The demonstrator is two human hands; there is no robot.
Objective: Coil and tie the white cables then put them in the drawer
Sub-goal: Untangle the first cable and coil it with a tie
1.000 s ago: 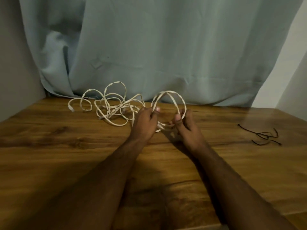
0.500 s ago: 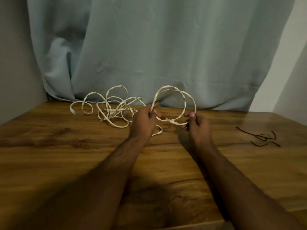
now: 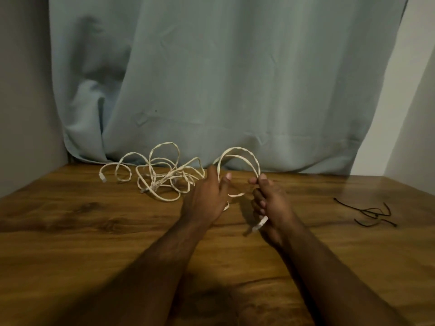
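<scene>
Coiling has advanced: right hand [image 3: 270,203] now clamps the loop [image 3: 237,158] with its plug end; left hand [image 3: 207,196] pinches slack near centre frame.

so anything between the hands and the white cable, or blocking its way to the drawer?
Nothing between them: the right hand grips the white cable loops and the left hand holds the strand. No drawer is in view, so that path cannot be judged.
</scene>
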